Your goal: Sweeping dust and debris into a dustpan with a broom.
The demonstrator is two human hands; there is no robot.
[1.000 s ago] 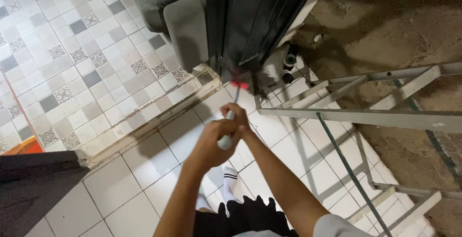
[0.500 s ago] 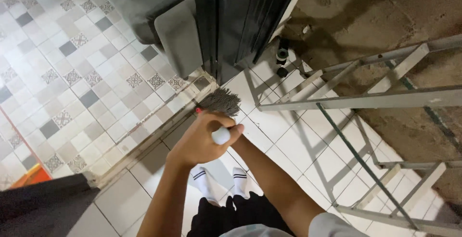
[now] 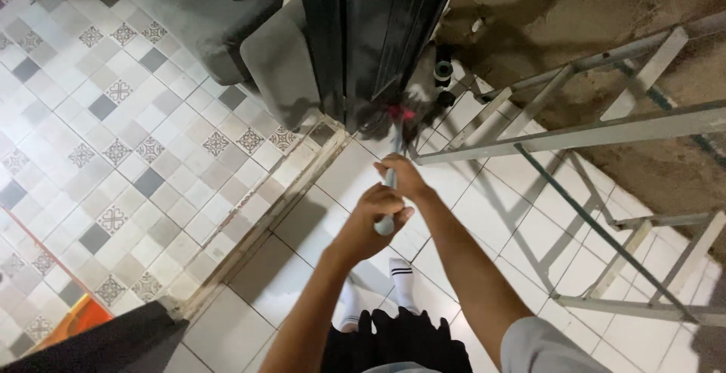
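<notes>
Both hands clamp the broom handle [image 3: 391, 184], left hand [image 3: 370, 222] low, right hand [image 3: 404, 175] above, steering the bristles [image 3: 389, 116] into the floor corner beside the black door [image 3: 378, 32].

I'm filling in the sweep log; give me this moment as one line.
left hand: grip on broom handle | right hand: grip on handle | broom head: at dark door base | ladder: lying on the right
</notes>
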